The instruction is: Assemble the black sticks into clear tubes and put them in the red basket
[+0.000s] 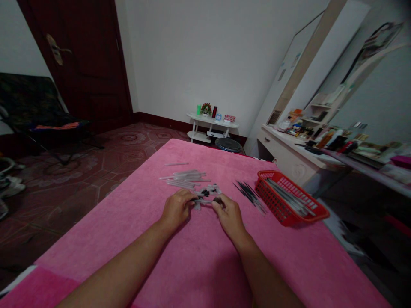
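Note:
My left hand point(176, 210) and my right hand point(229, 214) are closed around the two ends of a thin pale pen barrel point(204, 201), held level just above the pink cloth. Fingertips hide both its ends. Just beyond the fingers lies a small heap of black and whitish pen caps point(208, 191), too small to make out clearly. Farther off to the left, several clear pen barrels point(188, 177) are spread side by side. Right of my right hand is a loose bunch of thin dark pen refills point(249, 195).
A red plastic basket point(290, 220) with slender grey-white pens point(289, 197) stands at the table's right side. The pink cloth point(192, 265) covers the table. Beyond are a small white stand point(212, 120), a dressing table point(289, 149) and a dark folding chair point(35, 102).

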A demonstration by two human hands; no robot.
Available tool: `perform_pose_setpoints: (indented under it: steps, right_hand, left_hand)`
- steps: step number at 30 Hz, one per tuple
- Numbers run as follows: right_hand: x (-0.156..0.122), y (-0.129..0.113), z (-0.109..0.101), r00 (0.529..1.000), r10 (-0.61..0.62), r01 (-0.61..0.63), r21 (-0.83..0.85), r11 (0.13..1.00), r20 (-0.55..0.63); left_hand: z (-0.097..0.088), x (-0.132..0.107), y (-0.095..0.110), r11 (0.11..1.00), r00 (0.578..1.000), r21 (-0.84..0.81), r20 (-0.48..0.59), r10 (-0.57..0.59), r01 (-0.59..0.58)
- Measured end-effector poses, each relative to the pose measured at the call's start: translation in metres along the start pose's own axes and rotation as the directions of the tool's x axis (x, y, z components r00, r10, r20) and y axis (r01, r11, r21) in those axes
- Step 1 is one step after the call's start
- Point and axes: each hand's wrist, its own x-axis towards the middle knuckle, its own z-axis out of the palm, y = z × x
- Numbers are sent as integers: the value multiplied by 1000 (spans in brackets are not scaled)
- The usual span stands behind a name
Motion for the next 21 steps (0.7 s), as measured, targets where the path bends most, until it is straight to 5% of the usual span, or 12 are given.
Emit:
perform_pose_setpoints:
  steps: [13,21]
  right_hand:
    - [-1,4,1,999,32,-31,-18,999,5]
    - [-1,9,5,995,72,-81,121,989,71]
  left_hand:
    - [-1,0,2,1000,1000,-3,-8,5,-5]
    - [-2,0,2,1000,1000,3,2,23,-23]
